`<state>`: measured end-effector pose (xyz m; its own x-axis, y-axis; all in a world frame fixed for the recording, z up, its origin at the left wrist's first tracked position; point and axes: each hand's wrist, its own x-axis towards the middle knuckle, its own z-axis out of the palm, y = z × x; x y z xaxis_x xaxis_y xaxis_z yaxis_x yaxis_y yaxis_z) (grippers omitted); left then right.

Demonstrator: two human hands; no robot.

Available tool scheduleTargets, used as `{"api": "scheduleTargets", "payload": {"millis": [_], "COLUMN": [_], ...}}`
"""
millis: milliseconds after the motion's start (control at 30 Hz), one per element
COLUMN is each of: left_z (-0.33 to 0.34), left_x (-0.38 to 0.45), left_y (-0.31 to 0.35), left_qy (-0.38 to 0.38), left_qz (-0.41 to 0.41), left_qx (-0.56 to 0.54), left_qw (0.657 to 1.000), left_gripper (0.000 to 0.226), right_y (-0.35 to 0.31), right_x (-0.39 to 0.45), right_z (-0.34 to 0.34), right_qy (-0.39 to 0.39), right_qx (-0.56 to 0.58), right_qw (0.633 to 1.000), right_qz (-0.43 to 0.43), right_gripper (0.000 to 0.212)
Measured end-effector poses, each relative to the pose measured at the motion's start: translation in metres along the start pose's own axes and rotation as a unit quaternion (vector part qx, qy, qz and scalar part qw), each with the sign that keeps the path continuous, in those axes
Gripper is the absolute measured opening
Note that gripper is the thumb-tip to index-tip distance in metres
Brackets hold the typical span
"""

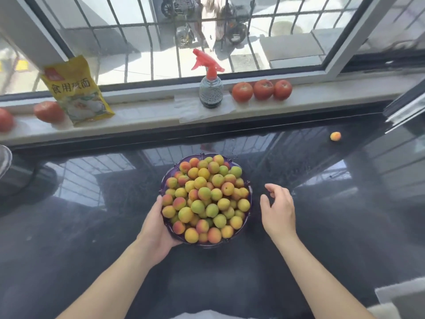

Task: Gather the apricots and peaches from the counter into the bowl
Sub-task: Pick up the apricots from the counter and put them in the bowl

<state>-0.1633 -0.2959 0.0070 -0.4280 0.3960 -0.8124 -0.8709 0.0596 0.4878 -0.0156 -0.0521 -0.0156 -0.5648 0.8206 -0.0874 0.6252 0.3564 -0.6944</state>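
A purple bowl (pixel 249 204) heaped with several yellow, green and orange apricots and peaches (pixel 204 199) stands on the dark glossy counter (pixel 345 226). My left hand (pixel 154 229) holds the bowl's near-left rim, the thumb lying against the fruit. My right hand (pixel 277 209) hovers just right of the bowl, fingers relaxed and holding nothing. One lone orange apricot (pixel 335 136) lies on the counter far to the right, near the window ledge.
On the window ledge (pixel 149 120) stand a yellow food bag (pixel 77 90), a spray bottle with a red trigger (pixel 210 87), three tomatoes (pixel 262 89) at the right and two more tomatoes (pixel 49 111) at the left. A dark rounded object (pixel 27 183) sits on the counter's left.
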Motion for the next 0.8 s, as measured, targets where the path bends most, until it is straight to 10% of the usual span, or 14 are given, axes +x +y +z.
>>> {"api": "scheduleTargets", "payload": {"millis": [467,800], "left_z": [0.108,0.104], "left_x": [0.067,0.091], "left_y": [0.008,0.013], "left_qy": [-0.011,0.052], "left_qz": [-0.016,-0.003], "left_qx": [0.057,0.102], "left_qw": [0.998,0.993], "left_gripper": [0.066,0.061], "right_y": [0.088,0.102], "right_x": [0.168,0.310], "right_z": [-0.071,-0.117], "right_qy": [0.045,-0.110], "right_qx": [-0.072,-0.248], "right_qw": [0.995,0.955], "right_qz": [0.052,0.116], "right_gripper": [0.033,0.064]}}
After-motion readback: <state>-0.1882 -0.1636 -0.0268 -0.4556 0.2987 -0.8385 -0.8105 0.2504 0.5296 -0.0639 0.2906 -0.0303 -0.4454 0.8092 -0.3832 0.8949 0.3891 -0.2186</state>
